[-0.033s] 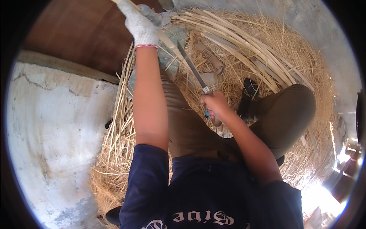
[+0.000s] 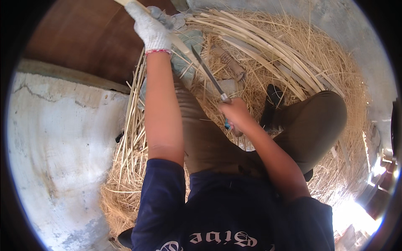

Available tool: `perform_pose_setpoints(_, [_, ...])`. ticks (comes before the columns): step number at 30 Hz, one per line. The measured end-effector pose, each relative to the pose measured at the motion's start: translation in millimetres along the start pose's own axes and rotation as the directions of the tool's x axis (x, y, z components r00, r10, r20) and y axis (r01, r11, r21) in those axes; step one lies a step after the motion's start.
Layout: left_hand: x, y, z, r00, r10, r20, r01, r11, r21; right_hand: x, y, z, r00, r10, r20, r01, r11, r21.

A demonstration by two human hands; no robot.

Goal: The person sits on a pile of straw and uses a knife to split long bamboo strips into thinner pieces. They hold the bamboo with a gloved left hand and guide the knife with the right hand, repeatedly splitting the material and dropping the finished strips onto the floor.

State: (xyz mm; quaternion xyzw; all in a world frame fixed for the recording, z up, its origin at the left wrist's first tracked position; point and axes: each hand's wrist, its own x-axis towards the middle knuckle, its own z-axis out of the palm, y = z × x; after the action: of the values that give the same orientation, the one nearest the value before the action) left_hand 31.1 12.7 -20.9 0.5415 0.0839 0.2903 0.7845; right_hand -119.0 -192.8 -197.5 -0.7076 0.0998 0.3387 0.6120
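Observation:
My left hand (image 2: 153, 31), in a white knitted glove with a red-edged cuff, is closed around a pale bamboo strip (image 2: 181, 44) at the upper left. The strip slants from the top edge down toward my lap. In my bare right hand (image 2: 235, 112) is a knife (image 2: 208, 72), its long narrow blade pointing up and left. The blade's tip lies close to the strip; whether they touch I cannot tell. A metal collar joins blade and handle, and most of the handle is hidden by my fingers.
Split bamboo strips (image 2: 278, 52) lie bunched at the upper right on straw-coloured shavings (image 2: 335, 79). A ridged brown piece (image 2: 228, 60) rests beyond the knife. A pale wall (image 2: 58, 146) and brown panel (image 2: 92, 37) stand left. My bent leg (image 2: 316, 119) is at right.
My left hand and the bamboo strip have shifted slightly left. The knife and my right hand have also moved a little left and up.

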Motion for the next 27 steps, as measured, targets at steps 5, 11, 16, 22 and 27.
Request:
perform_pose_setpoints(5, [-8.7,-4.2,14.0,0.999,0.051,0.015,-0.052,0.998,0.024,37.9,6.4,26.9,0.951,-0.292,-0.104,0.268,0.943,-0.199])
perform_pose_setpoints(11, [-2.1,-7.7,9.8,0.998,0.059,0.0,-0.059,0.998,-0.001,60.2,32.9,24.7,0.958,-0.253,-0.133,0.193,0.916,-0.35])
perform_pose_setpoints(16, [-3.3,-4.8,-0.7,0.999,0.041,-0.023,-0.04,0.999,0.016,48.9,28.1,36.3,0.912,-0.369,-0.179,0.3,0.897,-0.324])
perform_pose_setpoints(22, [-13.2,-3.4,-6.1,0.993,0.07,-0.092,-0.07,0.998,0.002,37.2,13.7,43.5,0.903,-0.401,-0.156,0.365,0.906,-0.215])
perform_pose_setpoints(27, [-14.3,-2.0,-14.0,0.99,0.073,-0.119,-0.072,0.997,0.009,57.2,46.3,29.3,0.952,-0.282,-0.12,0.222,0.905,-0.363])
